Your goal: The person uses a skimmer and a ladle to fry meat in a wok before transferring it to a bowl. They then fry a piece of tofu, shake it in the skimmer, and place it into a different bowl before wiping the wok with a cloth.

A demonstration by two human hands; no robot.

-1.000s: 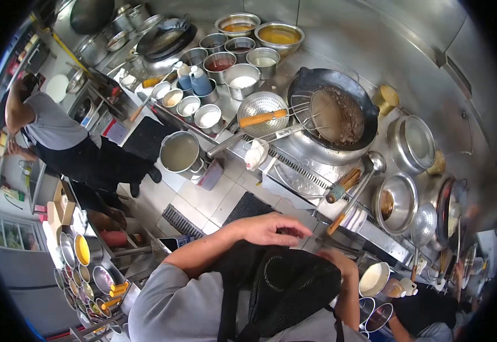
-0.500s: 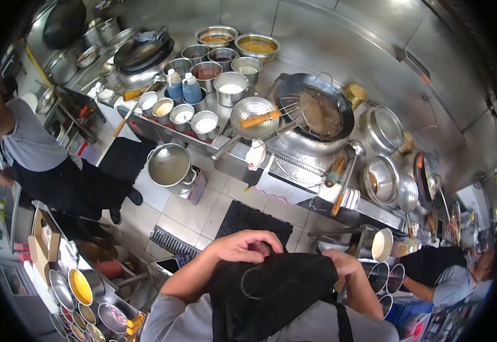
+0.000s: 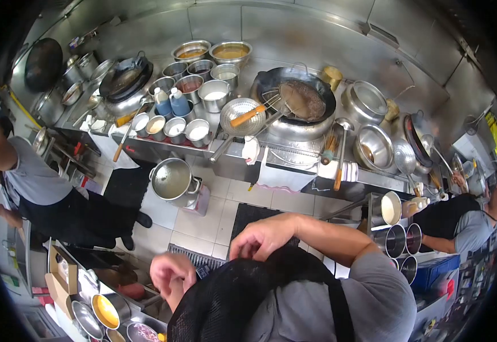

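My left hand (image 3: 171, 275) is raised at the left of my chest, fingers curled in; what they hold, if anything, is hidden. Across my body reaches my right hand (image 3: 262, 238), its bent fingers pointing down just above the black apron (image 3: 220, 302). Whether something thin is pinched in the right fingers I cannot make out. The apron has a mesh-like surface on the left, and a black strap runs over my grey shirt (image 3: 373, 296). Neither hand touches the cookware on the counter.
Ahead stands a steel counter with a wok (image 3: 262, 88), a perforated ladle (image 3: 242, 117), two blue bottles (image 3: 179, 104) and several seasoning pots. A big pot (image 3: 171, 178) stands on a container on the floor. One co-worker (image 3: 37, 171) is at left, another (image 3: 470, 222) at right.
My view has shifted. My right hand has left the black cloth's right corner and swung left across my chest. My left hand has moved left and down, away from the cloth's top edge.
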